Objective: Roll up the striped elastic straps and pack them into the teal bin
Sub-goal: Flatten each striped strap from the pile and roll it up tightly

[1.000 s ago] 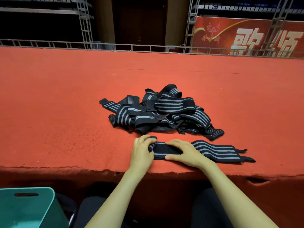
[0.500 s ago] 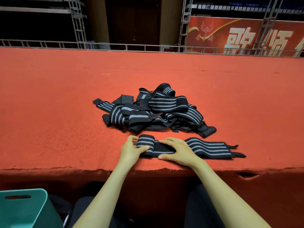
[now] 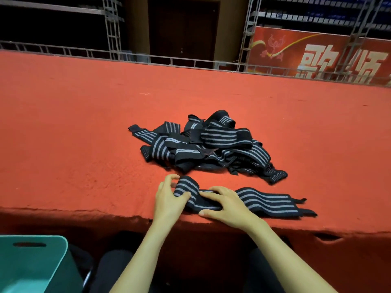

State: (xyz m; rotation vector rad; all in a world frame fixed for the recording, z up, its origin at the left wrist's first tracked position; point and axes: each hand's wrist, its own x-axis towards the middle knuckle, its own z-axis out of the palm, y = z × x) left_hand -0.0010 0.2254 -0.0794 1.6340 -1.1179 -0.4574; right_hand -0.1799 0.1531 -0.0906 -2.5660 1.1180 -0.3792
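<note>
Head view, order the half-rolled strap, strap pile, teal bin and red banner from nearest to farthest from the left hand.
1. half-rolled strap, gripped by the left hand
2. strap pile, just behind
3. teal bin, lower left
4. red banner, far back right

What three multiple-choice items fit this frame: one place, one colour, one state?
1. Where is the teal bin?
A) below the red surface's near edge, at lower left
B) on top of it
C) hanging from the railing

2. What colour are the stripes in the strap pile?
A) yellow
B) grey
C) teal

3. The strap nearest the person is:
A) fully rolled
B) wholly flat
C) rolled at its left end, the rest flat

Answers:
1 A: the bin sits lower than the surface's edge.
2 B: grey lines run along the black bands.
3 C: the left hand grips the rolled end and the right hand presses the flat length.
</note>
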